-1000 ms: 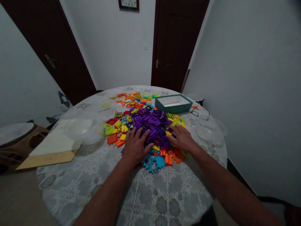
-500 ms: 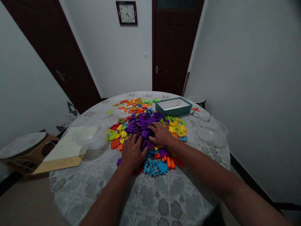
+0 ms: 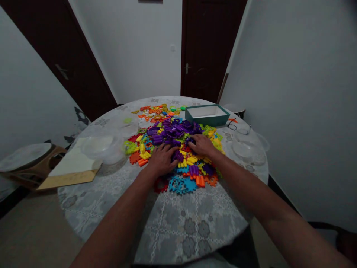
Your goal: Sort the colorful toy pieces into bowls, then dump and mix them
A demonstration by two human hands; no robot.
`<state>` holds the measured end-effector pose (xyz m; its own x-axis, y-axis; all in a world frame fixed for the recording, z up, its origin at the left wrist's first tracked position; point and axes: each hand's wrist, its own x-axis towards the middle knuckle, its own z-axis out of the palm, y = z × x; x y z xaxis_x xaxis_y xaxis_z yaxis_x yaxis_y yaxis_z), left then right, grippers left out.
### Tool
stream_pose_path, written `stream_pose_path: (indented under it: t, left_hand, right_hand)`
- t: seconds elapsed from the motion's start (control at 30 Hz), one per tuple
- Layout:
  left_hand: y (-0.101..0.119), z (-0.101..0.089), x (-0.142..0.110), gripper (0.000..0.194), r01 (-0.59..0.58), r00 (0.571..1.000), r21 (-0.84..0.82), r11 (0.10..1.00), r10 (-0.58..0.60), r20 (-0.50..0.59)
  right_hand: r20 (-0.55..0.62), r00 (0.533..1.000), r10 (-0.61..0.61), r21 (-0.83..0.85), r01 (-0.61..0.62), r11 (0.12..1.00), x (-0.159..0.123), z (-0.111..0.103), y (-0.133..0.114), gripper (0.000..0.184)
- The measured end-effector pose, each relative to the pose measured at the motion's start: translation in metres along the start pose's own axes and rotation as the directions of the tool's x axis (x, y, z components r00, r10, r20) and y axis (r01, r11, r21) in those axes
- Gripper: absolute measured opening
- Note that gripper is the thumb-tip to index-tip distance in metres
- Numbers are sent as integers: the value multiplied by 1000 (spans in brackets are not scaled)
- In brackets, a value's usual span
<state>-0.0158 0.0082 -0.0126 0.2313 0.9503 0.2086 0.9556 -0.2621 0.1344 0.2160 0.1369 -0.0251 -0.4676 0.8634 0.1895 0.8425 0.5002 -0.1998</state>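
A heap of plastic gear-shaped building pieces lies mid-table, with purple pieces (image 3: 180, 128) on top. My left hand (image 3: 163, 160) rests on the near left of the heap, fingers apart, touching purple pieces at its edge. On the right side, my right hand (image 3: 203, 145) lies over the pile with fingers slightly bent and apart, its tips against dark purple gears. Between the hands show yellow pieces (image 3: 189, 160). A blue gear plate (image 3: 182, 185) and orange pieces (image 3: 200, 181) lie nearest me. Neither hand visibly grips a piece.
Behind the heap are scattered orange and yellow pieces (image 3: 153, 111) and a green open box (image 3: 208, 120). Glasses (image 3: 237, 127) and a clear plastic container (image 3: 248, 150) sit at right. At left are clear containers (image 3: 111, 150) and a cardboard sheet (image 3: 69, 180). A stool (image 3: 28, 158) stands beside the table.
The view has tilted downward. Both hands have moved slightly outward to the right over the heap, the purple pieces are pushed farther back, and more yellow pieces show between the hands.
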Motion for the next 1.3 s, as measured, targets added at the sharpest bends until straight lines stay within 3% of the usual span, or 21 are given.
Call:
stream_pose_path:
  t: [0.17,0.3,0.4,0.47,0.57,0.73,0.83,0.9,1.0,1.07,1.17,1.3]
  left_hand:
    - [2,-9,-36,67,-34,999,-49,998,34,4]
    - [10,-5,-70,91,-27,999,-34,999,26,-24]
    - [23,4,-81,108,-27,999,-11,1000,27,-36]
    - [31,10,-80,109,-10,998,8,1000,11,-59]
    - [35,16,-69,92,49,993,24,999,-46,-104]
    - [29,13,-55,76,107,987,31,994,-102,-123]
    - [30,8,-62,76,96,986,25,995,-91,-141]
    - [35,6,-71,89,70,988,19,997,-67,-143]
    - [48,8,-84,109,-2,995,10,1000,3,-100]
    - [56,14,-87,111,-35,997,-1,999,34,-68]
    - [62,23,-82,97,-26,996,-6,1000,26,-84]
    - [59,28,-70,77,11,993,6,1000,-10,-116]
  right_hand:
    - [-37,998,-59,118,63,991,-39,-2,-3,64]
    - [-94,980,-175,93,183,979,-74,-2,-18,72]
    - [-122,967,-225,39,231,972,-84,5,-35,68]
    - [-139,966,-218,34,225,974,-77,10,-44,60]
    - [-164,974,-155,85,171,982,-52,15,-49,49]
    - [-245,969,-23,263,89,961,-30,-2,-25,47]
    - [-279,960,-28,295,114,949,-55,-20,-6,49]
    - [-231,968,-96,269,159,950,-89,-27,1,50]
    - [-116,966,-232,197,251,948,-144,-21,-3,65]
    - [-73,960,-272,139,280,950,-170,-10,-11,78]
    - [-53,968,-245,82,249,965,-179,7,-24,81]
    - [-66,973,-222,63,227,972,-159,15,-32,72]
